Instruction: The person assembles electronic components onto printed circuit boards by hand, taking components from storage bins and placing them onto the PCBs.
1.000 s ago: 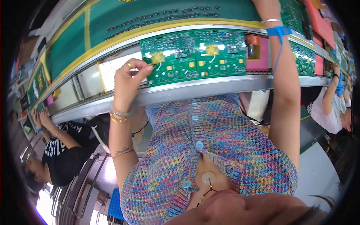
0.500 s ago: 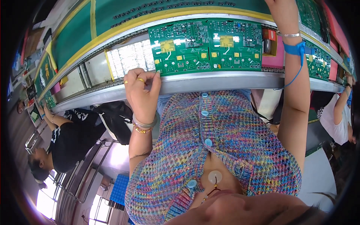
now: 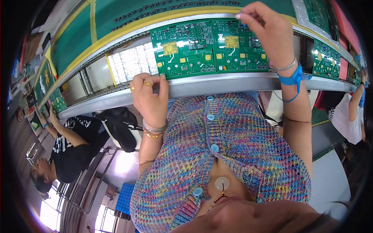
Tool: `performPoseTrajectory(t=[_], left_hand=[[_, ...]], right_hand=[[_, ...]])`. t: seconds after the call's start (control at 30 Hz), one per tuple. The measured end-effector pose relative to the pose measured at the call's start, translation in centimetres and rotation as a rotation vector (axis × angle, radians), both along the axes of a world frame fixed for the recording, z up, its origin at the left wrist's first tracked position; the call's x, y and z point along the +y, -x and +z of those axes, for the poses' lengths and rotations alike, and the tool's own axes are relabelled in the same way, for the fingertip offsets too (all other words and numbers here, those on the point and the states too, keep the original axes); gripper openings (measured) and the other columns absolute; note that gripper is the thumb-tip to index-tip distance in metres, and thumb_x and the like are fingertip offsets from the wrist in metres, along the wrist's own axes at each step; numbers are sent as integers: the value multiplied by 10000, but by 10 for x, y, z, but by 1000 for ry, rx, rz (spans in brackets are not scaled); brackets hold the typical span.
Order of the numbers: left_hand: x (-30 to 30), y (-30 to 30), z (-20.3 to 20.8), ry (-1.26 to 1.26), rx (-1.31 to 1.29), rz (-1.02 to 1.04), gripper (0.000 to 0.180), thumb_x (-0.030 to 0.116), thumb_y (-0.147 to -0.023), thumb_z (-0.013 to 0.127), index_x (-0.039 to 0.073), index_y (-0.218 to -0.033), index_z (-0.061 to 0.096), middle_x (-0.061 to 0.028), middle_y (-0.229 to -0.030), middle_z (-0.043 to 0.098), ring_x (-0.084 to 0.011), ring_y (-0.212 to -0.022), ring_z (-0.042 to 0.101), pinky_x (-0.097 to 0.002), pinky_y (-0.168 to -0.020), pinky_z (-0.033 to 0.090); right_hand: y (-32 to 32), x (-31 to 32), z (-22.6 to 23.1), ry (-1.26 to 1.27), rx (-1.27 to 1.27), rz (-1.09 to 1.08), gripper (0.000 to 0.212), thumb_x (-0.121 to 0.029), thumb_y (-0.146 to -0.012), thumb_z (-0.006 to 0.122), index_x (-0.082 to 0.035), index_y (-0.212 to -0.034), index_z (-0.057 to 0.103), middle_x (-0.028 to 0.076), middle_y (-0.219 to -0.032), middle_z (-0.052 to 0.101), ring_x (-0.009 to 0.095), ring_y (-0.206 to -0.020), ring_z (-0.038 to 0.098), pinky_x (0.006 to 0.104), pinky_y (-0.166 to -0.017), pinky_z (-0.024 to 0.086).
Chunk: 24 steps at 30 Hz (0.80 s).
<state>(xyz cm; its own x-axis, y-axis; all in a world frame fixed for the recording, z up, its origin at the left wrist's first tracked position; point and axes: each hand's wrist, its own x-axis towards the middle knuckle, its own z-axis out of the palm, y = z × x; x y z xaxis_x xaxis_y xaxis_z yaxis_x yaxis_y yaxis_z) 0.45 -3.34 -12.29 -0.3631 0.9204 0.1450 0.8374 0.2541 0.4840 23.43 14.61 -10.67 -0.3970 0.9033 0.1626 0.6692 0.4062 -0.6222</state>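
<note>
Two joined green circuit boards [image 3: 184, 50] lie on the conveyor track, with yellow pads and many small parts on them. My left hand [image 3: 149, 95] is closed, thumb and index finger pinching at the near left corner of the boards. Over the far right part of the boards hangs my right hand [image 3: 270, 35], thumb and fingers pinched together. Whatever sits between those fingertips is too small to name. A blue wrist strap [image 3: 291, 80] with a cord is round my right wrist. My right hand hides part of the right board.
A silver rail [image 3: 217, 82] runs along the track's near side. Beyond the far rail, rows of small black components [image 3: 175, 7] lie on a green surface. More circuit boards [image 3: 326, 58] sit farther right on the track. One co-worker [image 3: 77, 143] is at the left, another [image 3: 351, 116] at the right.
My right hand has come back from the far right edge to above the right board, its fingers now pinched. The boards have shifted slightly left; my left hand stays at their corner.
</note>
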Motion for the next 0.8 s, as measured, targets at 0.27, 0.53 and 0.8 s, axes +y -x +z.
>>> performPoseTrajectory(t=[0.27, 0.53, 0.8], left_hand=[[3, 2, 8, 52, 68, -46, 129, 151, -721, 740, 68, -737, 642, -52, -797, 527, -236, -768, 507, -347, -660, 419], [-1, 7, 4, 1, 56, -47, 149, 165, -789, 696, 57, -890, 696, -73, -825, 534, -246, -798, 496, -349, -718, 404], [-2, 4, -1, -17, 8, -72, 173, 178, -791, 688, 57, -914, 694, -72, -824, 522, -253, -798, 483, -360, -710, 395]], right_hand=[[39, -40, -9, 105, 82, 65, 125, -262, -835, 614, -140, -815, 630, 46, -576, 609, 257, -561, 622, 371, -501, 467], [69, -30, -29, 29, -66, 96, 155, -254, -846, 576, -106, -835, 621, 73, -593, 605, 289, -575, 604, 393, -512, 448], [81, -23, -30, 41, -164, 64, 175, -220, -786, 587, -76, -726, 664, 138, -636, 633, 315, -605, 633, 404, -554, 512]])
